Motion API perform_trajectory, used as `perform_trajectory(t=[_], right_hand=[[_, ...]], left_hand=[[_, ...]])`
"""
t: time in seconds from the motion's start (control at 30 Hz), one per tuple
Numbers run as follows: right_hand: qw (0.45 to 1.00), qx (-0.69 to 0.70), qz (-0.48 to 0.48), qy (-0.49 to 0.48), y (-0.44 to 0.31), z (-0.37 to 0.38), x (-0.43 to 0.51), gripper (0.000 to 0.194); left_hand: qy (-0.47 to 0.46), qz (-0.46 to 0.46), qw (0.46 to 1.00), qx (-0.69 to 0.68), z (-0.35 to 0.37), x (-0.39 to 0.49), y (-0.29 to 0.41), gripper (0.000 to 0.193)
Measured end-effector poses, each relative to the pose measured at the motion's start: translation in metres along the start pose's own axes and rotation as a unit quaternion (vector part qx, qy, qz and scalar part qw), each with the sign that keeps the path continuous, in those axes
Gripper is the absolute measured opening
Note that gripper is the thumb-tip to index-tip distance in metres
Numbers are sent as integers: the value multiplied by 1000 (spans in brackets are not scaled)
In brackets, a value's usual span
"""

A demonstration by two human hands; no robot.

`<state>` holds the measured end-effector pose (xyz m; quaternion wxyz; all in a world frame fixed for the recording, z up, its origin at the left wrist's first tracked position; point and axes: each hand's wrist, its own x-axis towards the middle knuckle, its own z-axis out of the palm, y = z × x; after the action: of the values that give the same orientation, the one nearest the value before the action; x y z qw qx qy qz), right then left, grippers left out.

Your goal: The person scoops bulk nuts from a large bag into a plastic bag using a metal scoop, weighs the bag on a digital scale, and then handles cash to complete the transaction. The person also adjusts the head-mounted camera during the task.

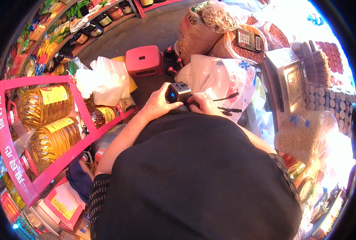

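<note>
A small grey and black electronic box (180, 91) with a lit blue mark is in front of my torso. My left hand (159, 103) is closed around its left side, thumb below it. My right hand (202, 103) has its fingers curled at the box's lower right; whether they grip the box or a cable is hidden. Black cables with plug ends (230, 97) stick out to the right past my right hand. Beyond the hands lies a white printed plastic sack (217, 75).
Large oil bottles (46, 103) stand in a pink rack (95, 135) at left. A pink stool (143, 60), dark bottles (170, 61) and sacks of peanuts (202, 33) are ahead. A calculator (246, 40) rests on one sack. A metal scale (289, 79) stands at right.
</note>
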<state>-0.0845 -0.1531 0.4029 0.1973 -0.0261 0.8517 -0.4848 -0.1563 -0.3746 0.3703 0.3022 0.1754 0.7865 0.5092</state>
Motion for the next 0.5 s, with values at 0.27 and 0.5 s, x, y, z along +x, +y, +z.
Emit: perform_trajectory(t=[0.27, 0.5], right_hand=[[994, -67, -73, 52, -2, 1, -6, 22], [989, -107, -62, 77, 5, 8, -1, 28]], left_hand=[[45, 36, 997, 57, 6, -2, 7, 59], [69, 61, 993, 75, 8, -2, 5, 57]])
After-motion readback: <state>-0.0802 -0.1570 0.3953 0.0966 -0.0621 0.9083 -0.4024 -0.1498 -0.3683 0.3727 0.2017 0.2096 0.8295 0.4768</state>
